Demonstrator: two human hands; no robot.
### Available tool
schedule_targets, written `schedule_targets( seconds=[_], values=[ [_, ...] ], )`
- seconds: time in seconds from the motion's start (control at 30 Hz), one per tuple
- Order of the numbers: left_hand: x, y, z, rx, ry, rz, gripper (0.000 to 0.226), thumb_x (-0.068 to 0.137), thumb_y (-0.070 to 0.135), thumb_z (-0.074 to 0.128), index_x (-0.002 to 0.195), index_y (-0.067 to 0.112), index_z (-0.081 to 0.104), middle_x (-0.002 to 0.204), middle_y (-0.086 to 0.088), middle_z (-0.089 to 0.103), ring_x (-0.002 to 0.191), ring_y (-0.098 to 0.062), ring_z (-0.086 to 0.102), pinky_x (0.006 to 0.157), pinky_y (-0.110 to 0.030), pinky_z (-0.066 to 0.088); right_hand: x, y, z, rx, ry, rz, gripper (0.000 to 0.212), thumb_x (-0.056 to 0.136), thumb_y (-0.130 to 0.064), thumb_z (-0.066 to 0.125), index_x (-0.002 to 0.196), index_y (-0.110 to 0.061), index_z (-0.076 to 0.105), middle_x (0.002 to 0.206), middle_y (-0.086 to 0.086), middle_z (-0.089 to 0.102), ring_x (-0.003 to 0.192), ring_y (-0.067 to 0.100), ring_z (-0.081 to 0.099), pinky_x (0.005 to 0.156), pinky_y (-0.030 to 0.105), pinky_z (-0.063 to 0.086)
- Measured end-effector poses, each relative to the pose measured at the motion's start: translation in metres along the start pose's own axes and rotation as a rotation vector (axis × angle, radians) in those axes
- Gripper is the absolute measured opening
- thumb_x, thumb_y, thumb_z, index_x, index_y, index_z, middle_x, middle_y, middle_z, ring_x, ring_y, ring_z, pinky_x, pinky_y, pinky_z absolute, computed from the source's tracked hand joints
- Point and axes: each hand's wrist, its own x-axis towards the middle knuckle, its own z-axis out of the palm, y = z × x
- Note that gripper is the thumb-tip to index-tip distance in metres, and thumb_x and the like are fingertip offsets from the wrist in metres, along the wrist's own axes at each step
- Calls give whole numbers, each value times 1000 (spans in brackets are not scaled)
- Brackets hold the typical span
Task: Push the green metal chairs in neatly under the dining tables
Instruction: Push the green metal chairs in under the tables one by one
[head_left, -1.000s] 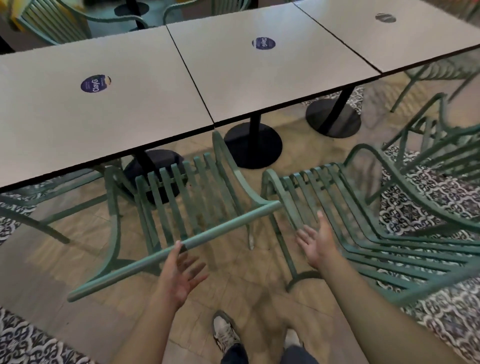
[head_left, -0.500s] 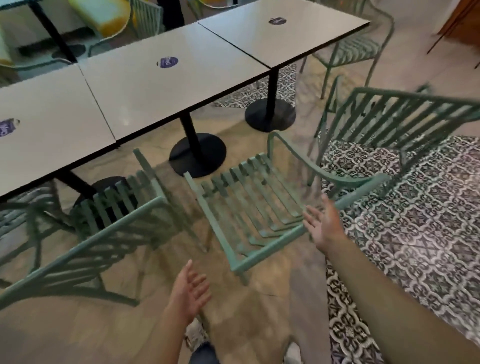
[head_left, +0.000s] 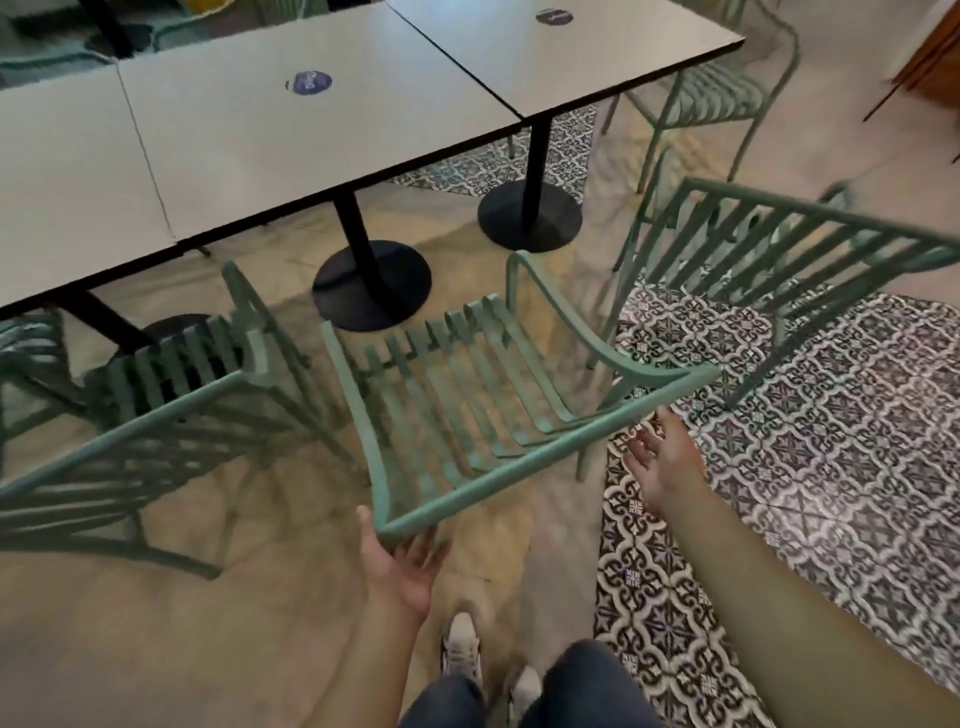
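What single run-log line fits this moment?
step: reaching for middle chair | left hand: open under top rail | right hand: open near rail | chair: not yet under table

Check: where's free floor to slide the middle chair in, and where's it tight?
Free: bare floor between the middle chair seat front and the round table base. Tight: left chair sits close alongside; right chair crowds the other side. Tabletops bare except stickers.

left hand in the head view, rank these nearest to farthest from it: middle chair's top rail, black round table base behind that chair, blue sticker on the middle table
1. middle chair's top rail, by the left hand, fingers at its corner.
2. black round table base, on the floor beyond the seat.
3. blue sticker, up on the tabletop, farthest.
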Motion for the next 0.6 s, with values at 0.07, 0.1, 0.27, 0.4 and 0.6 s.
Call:
schedule_targets(
  seconds=[0.07,0.1,0.27,0.4,0.6],
  values=[
    [-1,-4,5,-6,23,15,51,87,63,50,101,15,59,103,-15,58,89,-28,59,72,-45,50,9,-1,1,-50,-14,37,24,98,-35,48,115,-19,55,104,9,53,88,20,53,83,35,45],
    [-1,-5,6,-4,36,29,50,87,62,51,102,15,58,104,-15,58,88,-28,60,69,-44,52,13,-2,0,-71,-21,62,22,98,-36,49,110,-19,56,107,10,54,88,20,54,82,35,45],
    [2,-15,24,-39,117,117,62,85,62,54,117,8,57,105,-19,57,83,-30,60,68,-43,57,50,-19,0,-140,-87,139,35,96,-40,52,122,-16,53,117,12,58,90,22,58,72,31,49],
    [0,-29,47,-143,209,167,73,82,59,61,133,9,49,123,-21,55,90,-35,63,67,-45,55,79,-44,-5,-167,-156,223,34,95,-36,55,122,-16,52,104,8,60,88,22,60,65,32,50],
    [-1,-35,80,-230,292,166,51,91,40,61,126,8,44,103,-19,55,94,-33,58,76,-46,48,105,-67,-8,-231,-145,305,22,90,-25,64,107,-14,57,114,12,60,94,26,63,90,38,52]
  ],
)
